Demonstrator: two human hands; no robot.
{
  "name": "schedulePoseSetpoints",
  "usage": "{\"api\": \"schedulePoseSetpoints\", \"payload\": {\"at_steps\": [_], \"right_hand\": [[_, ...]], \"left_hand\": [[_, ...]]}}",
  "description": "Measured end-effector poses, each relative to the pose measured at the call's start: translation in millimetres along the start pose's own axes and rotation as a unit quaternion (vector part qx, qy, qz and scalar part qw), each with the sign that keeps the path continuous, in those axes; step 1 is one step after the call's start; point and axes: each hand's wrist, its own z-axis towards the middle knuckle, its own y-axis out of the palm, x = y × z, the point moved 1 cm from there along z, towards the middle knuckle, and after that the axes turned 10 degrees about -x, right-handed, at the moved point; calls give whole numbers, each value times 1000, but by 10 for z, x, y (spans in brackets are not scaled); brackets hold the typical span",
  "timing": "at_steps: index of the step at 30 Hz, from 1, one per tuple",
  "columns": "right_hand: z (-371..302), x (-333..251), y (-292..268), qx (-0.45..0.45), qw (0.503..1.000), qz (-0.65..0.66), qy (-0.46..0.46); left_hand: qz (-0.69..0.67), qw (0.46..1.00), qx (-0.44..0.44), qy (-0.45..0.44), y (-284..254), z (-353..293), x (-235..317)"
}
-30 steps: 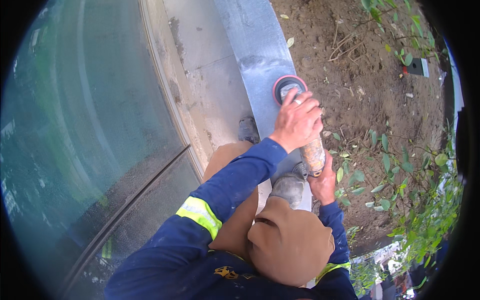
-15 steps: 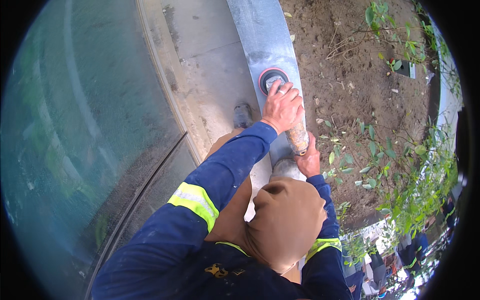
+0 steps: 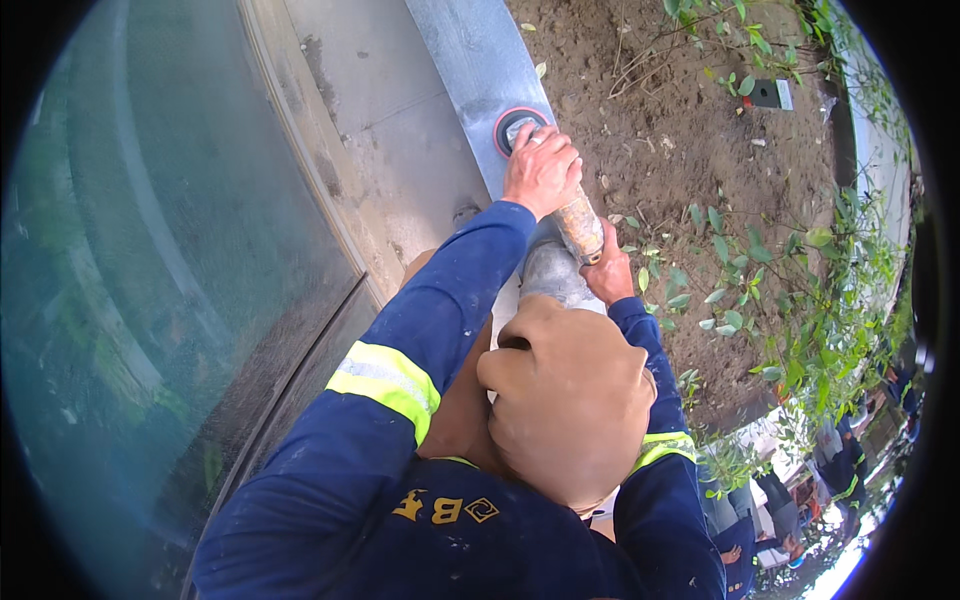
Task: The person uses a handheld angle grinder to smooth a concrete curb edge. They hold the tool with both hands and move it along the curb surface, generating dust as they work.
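I am shifting the sander (image 3: 578, 222) with both hands, drawing its round disc (image 3: 520, 125) in from its earlier overlap of the soil-side edge, so its width is now lying over the grey strip (image 3: 468, 50). My left hand (image 3: 543, 172) and right hand (image 3: 608, 268) are moving along with it, and the tool's rear end is slanting farther rightward in my view. My left shoe (image 3: 466, 214) is slipping mostly out of sight, while the yellow print (image 3: 440, 508) on my chest is showing more fully.

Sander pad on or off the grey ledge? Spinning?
On: the sander pad looks flat against the grey ledge, no visible gap. Spinning: cannot tell, no clear sign either way.
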Motion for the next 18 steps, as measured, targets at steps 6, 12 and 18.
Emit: {"api": "schedulePoseSetpoints", "payload": {"at_steps": [6,12,18], "right_hand": [[64,176,44,-32,996,50,-68],[154,306,-7,-27,988,90,-122],[89,195,19,-55,986,99,-123]], "left_hand": [[11,999,36,23,11,-61,1],[33,999,-24,20,4,111,138],[103,990,-88,35,-92,67,4]]}}
